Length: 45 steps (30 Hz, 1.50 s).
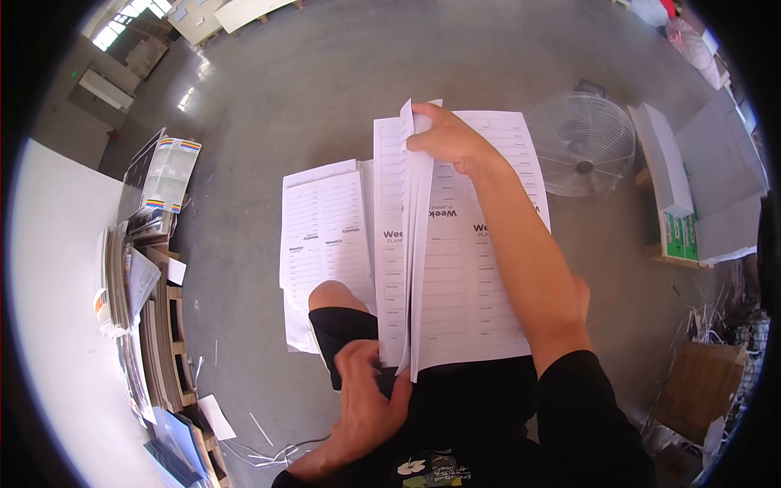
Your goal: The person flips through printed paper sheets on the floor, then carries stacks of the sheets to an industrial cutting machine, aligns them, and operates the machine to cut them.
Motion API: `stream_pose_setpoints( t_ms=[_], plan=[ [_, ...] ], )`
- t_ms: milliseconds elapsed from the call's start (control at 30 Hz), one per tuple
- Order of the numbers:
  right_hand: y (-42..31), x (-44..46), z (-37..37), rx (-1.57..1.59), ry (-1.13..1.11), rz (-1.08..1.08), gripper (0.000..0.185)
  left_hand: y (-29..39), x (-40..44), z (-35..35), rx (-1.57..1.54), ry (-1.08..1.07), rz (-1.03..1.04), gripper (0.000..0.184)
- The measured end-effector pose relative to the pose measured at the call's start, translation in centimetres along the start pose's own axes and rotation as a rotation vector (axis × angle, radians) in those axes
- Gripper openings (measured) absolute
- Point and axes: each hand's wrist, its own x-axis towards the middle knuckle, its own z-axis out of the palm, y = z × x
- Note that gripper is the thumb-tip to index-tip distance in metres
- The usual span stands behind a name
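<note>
Nearest was the black lap (476, 398) of the person, and at its near left side was the left hand (366, 397), fingers bent, close by the near edge of the weekly planner sheets (451, 301); whether it gripped them, I cannot tell. These sheets lay over the lap, reaching beyond its far edge, and several of them stood up in a narrow raised fold along the middle. At the far end, the right hand (443, 137) was clamped on this fold, thumb and fingers pressing the paper. To the left, just beyond the bare knee (335, 295), was a stack of similar sheets (321, 224). Farther away, on the grey floor (317, 81), stood a round fan (582, 142).
</note>
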Motion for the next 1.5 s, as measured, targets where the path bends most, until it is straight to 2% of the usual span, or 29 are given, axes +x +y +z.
stream_pose_setpoints(
  t_ms=[67, 100, 200, 300, 367, 433, 467, 500, 533, 700, 767, 900, 1000, 1067, 1100, 1167, 1200, 1267, 1300, 1333, 1400, 1433, 1467, 1500],
  plan=[
    [-0.5, -0.5, -0.3, 0.023, 0.004, 0.009, 0.080, 1.3, -0.7, 0.3, 0.081, 0.254, -0.079, 0.075],
    [-0.5, -0.7, -0.5, 0.045, 0.002, -0.001, 0.080, -0.1, -1.6, 0.6, 0.161, 0.125, -0.052, 0.095],
    [0.7, 0.6, -1.0, 0.105, -0.024, -0.064, 0.082, 0.1, -1.1, 1.1, 0.168, -0.112, 0.084, 0.095],
    [0.4, 0.4, -1.7, 0.144, -0.025, -0.074, 0.083, 0.8, -0.5, 2.7, 0.070, 0.032, 0.167, 0.088],
    [0.3, 0.1, -2.7, 0.153, -0.043, -0.076, 0.088, 1.9, 0.0, 3.2, -0.027, 0.014, 0.094, 0.086],
    [1.3, 0.9, -4.1, 0.295, -0.051, -0.178, 0.097, 1.6, 0.5, 4.4, 0.001, 0.012, 0.121, 0.092],
    [0.5, 0.1, -4.8, 0.318, -0.068, -0.153, 0.101, 1.4, 0.8, 5.2, -0.159, -0.006, 0.075, 0.091],
    [-0.1, -0.4, -5.1, 0.314, -0.074, -0.160, 0.101, 1.2, 0.9, 5.7, -0.320, -0.027, 0.032, 0.091],
    [-0.6, -0.9, -5.4, 0.329, -0.080, -0.181, 0.102, 1.9, 1.2, 5.0, -0.335, -0.125, -0.080, 0.089],
    [-2.5, -2.8, -6.0, 0.285, -0.006, -0.199, 0.104, 2.4, 2.4, 5.6, -0.258, -0.075, -0.080, 0.091],
    [-3.5, -2.5, -6.3, 0.193, 0.036, -0.315, 0.102, 3.1, 3.2, 5.3, -0.235, -0.066, -0.065, 0.093],
    [-7.9, -4.3, -9.6, 0.160, 0.026, -0.184, 0.102, 7.6, 3.4, 3.7, -0.352, -0.067, -0.117, 0.090],
    [-12.9, -7.5, -13.3, 0.147, 0.069, -0.176, 0.094, 12.5, 3.7, 2.2, -0.441, -0.121, -0.149, 0.093],
    [-16.5, -9.8, -16.6, 0.136, 0.057, -0.142, 0.084, 16.3, 3.8, 0.1, -0.493, -0.163, -0.106, 0.094],
    [-18.6, -11.3, -17.9, 0.135, 0.085, -0.152, 0.070, 18.3, 3.6, -1.1, -0.504, -0.160, -0.118, 0.094],
    [-22.9, -13.5, -20.6, 0.093, 0.077, -0.109, 0.067, 22.2, 3.4, -3.7, -0.600, -0.192, -0.057, 0.096],
    [-25.5, -14.6, -22.0, 0.057, 0.081, -0.075, 0.063, 24.2, 3.2, -5.0, -0.570, -0.126, 0.030, 0.096],
    [-29.3, -16.4, -24.5, -0.023, 0.132, -0.049, 0.056, 28.8, 3.2, -9.7, -0.527, -0.128, 0.063, 0.093],
    [-32.9, -18.1, -24.7, -0.197, 0.181, -0.066, 0.056, 31.0, 3.5, -12.6, -0.478, -0.145, 0.098, 0.091],
    [-36.4, -20.2, -24.5, -0.366, 0.231, -0.088, 0.056, 33.1, 3.5, -15.7, -0.448, -0.225, 0.020, 0.087],
    [-38.1, -21.8, -29.2, -0.156, -0.001, -0.092, 0.071, 35.9, 2.9, -21.0, -0.419, -0.219, 0.038, 0.083],
    [-40.5, -23.3, -30.6, -0.110, -0.127, 0.065, 0.082, 37.8, 2.8, -25.2, -0.369, -0.241, 0.003, 0.077],
    [-42.0, -24.5, -30.8, -0.119, -0.269, -0.159, 0.085, 40.1, 2.7, -30.1, -0.326, -0.316, -0.034, 0.077],
    [-44.0, -25.7, -30.9, -0.287, -0.317, -0.170, 0.087, 42.0, 2.0, -33.9, -0.289, -0.398, -0.079, 0.077]
  ],
)
